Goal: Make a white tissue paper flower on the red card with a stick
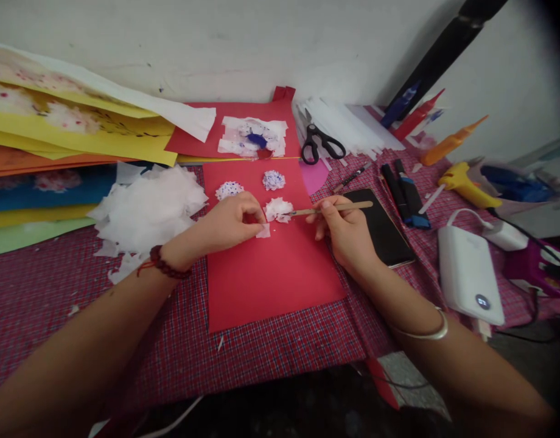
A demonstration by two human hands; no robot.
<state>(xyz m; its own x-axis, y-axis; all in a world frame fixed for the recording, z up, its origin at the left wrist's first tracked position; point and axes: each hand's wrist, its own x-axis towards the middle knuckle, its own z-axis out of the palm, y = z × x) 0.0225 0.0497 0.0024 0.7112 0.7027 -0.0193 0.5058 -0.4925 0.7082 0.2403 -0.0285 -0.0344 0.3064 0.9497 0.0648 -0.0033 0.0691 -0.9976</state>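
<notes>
A red sheet of paper (271, 280) lies on the checked tablecloth. Between thumb and finger, my left hand (229, 224) pinches a small white tissue square (263, 230) low over the sheet. My right hand (341, 228) grips a thin wooden stick (348, 207), its tip touching a white tissue flower (278, 209) on the paper. Two more tissue flowers, speckled blue, sit above: one speckled flower (274, 180) in full view, the other (229, 190) partly behind my left hand. A heap of white tissue pieces (150, 204) lies left of the sheet.
Behind the sheet are black-handled scissors (321, 143) and paper strips (353, 125). To the right lie a black phone-like slab (385, 234), dark markers (401, 194), a yellow glue gun (469, 185) and a white power bank (472, 274) with cables. Coloured papers (138, 134) are stacked at left.
</notes>
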